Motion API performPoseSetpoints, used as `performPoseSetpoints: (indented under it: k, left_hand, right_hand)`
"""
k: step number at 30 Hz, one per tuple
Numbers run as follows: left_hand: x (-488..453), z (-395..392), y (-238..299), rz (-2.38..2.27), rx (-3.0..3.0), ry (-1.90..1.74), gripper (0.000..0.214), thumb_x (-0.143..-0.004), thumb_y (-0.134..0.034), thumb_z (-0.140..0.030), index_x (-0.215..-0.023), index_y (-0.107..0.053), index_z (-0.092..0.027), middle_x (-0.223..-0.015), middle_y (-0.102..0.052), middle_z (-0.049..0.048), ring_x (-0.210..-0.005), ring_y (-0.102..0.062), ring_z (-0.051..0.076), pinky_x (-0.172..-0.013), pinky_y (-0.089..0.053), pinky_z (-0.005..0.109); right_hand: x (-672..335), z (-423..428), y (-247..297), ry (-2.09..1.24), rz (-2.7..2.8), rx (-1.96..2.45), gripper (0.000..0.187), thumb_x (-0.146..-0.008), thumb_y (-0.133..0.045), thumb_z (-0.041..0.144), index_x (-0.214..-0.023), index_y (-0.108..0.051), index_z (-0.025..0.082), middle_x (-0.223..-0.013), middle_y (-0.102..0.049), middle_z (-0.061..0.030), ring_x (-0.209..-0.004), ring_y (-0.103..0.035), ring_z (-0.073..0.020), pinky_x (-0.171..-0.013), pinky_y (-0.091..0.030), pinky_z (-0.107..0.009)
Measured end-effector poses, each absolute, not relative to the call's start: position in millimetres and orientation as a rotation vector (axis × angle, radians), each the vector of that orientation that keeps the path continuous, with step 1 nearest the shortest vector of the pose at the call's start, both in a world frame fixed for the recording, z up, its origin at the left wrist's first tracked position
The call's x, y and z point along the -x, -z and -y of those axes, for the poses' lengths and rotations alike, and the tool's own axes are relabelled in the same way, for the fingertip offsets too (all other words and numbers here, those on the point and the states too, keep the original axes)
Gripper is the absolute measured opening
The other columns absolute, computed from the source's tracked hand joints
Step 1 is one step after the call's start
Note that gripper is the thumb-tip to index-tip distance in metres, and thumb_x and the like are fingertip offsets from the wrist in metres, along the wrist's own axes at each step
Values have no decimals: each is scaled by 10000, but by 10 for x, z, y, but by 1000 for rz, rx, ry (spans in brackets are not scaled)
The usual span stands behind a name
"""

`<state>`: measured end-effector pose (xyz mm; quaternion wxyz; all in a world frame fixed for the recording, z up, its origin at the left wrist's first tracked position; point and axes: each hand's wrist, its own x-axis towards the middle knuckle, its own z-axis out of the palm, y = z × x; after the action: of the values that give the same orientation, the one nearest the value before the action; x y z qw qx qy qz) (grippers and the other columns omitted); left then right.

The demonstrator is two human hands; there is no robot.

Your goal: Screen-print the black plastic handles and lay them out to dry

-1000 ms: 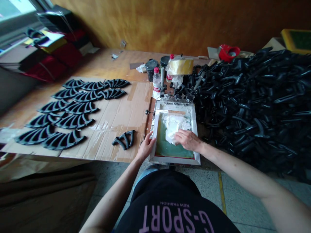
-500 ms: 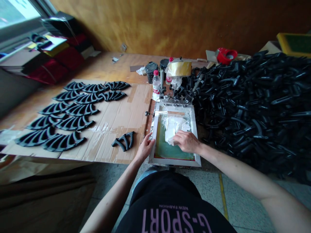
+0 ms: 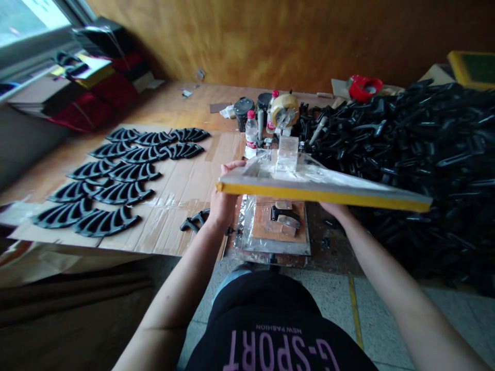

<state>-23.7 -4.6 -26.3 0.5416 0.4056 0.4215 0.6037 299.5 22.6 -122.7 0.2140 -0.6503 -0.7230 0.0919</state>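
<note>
The screen-printing frame (image 3: 325, 194) is tilted up on its hinge, its yellow-taped front edge raised. My left hand (image 3: 224, 203) is closed around its left side, thumb and fingers near the corner. My right hand (image 3: 335, 209) is beneath the frame at the right; its fingers are hidden, and so is anything in them. Below the frame, a black curved plastic part (image 3: 285, 216) lies on clear blocks on the printing base (image 3: 259, 229). Beside my left forearm, several similar black parts (image 3: 195, 220) rest on the cardboard, partly covered by the arm.
Rows of black curved parts (image 3: 124, 190) lie on the cardboard sheet (image 3: 170, 206) at left. A large heap of black parts (image 3: 402, 149) fills the right side. Behind the frame stand a bottle (image 3: 251, 131), dark tubs (image 3: 243, 113) and a red tape dispenser (image 3: 365, 88).
The frame was flat and is now swung up, uncovering the base and the black part. My left hand moved up with it; my right hand left the white wad on the mesh and went under the frame.
</note>
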Motion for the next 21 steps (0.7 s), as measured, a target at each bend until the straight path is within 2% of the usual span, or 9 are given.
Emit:
performPoseSetpoints:
  k: [3, 5, 7, 9, 11, 13, 16, 18, 21]
  left_hand:
    - [133, -79, 184, -953, -934, -1447, 507, -921, -424, -596, -1255, -547, -236, -1013, -690, 64, -869, -653, 147, -672, -521, 234]
    - [37, 38, 285, -996, -840, -1453, 557, -909, -429, -618, -1314, -493, -241, -1035, -702, 80, -868, -665, 152, -653, -521, 231]
    - [-94, 301, 501, -1073, -717, -1271, 603, -864, -511, -630, -1285, -519, -199, -1031, -712, 113, -831, -679, 171, -600, -517, 231]
    - [-236, 621, 768, -1099, -595, -909, 625, -818, -578, -636, -1217, -569, -155, -1038, -715, 155, -832, -692, 213, -572, -526, 257]
    - [-319, 877, 1011, -1073, -494, -731, 589, -827, -561, -640, -1145, -603, -145, -1066, -709, 168, -884, -695, 239, -624, -555, 297]
    - [-256, 999, 1202, -1101, -424, -769, 526, -857, -524, -623, -1050, -618, -143, -1072, -706, 160, -891, -700, 234, -661, -565, 312]
    - [236, 989, 1448, -1311, -452, -915, 447, -877, -510, -570, -968, -602, -142, -1104, -701, 155, -816, -716, 208, -601, -551, 280]
    - [775, 970, 1634, -1551, -531, -985, 429, -899, -470, -552, -948, -591, -143, -1081, -711, 149, -759, -719, 187, -584, -546, 266]
    - [1564, 1021, 1926, -1963, -534, -883, 410, -921, -393, -519, -983, -580, -159, -886, -734, 117, -706, -720, 211, -603, -563, 309]
  right_hand:
    - [-2653, 83, 1587, -327, 2246, 1736, 222, -826, -661, 407, -760, -673, 195, -906, -683, -75, -892, -580, -224, -840, -440, -328]
    - [-2419, 217, 1680, -337, 2346, 1803, 159, -863, -631, 324, -843, -656, 169, -992, -671, -118, -988, -556, -251, -884, -421, -351]
    - [-2207, 327, 1650, -356, 2320, 1935, 147, -920, -547, 272, -903, -628, 151, -960, -670, -137, -973, -553, -259, -858, -422, -356]
    - [-1997, 451, 1546, -343, 2242, 1970, 172, -955, -482, 268, -922, -604, 152, -912, -667, -133, -942, -551, -257, -832, -425, -353]
    - [-1813, 580, 1436, -328, 2291, 1765, 169, -964, -467, 260, -907, -594, 164, -906, -661, -117, -947, -548, -247, -840, -431, -346]
    - [-1766, 660, 1378, -371, 2419, 1414, 146, -958, -471, 218, -906, -603, 182, -939, -664, -90, -973, -555, -222, -864, -442, -330]
    - [-2179, 604, 1443, -351, 2433, 1272, 238, -916, -444, 87, -978, -643, 201, -1033, -677, -74, -1025, -568, -198, -899, -467, -334]
    - [-2733, 490, 1575, -241, 2354, 1544, 320, -855, -433, 29, -993, -671, 194, -1092, -677, -103, -1082, -562, -222, -919, -480, -378]
    - [-3566, 360, 1808, -262, 2317, 1905, 316, -794, -467, 45, -937, -704, 199, -1183, -668, -125, -1198, -530, -262, -978, -464, -434]
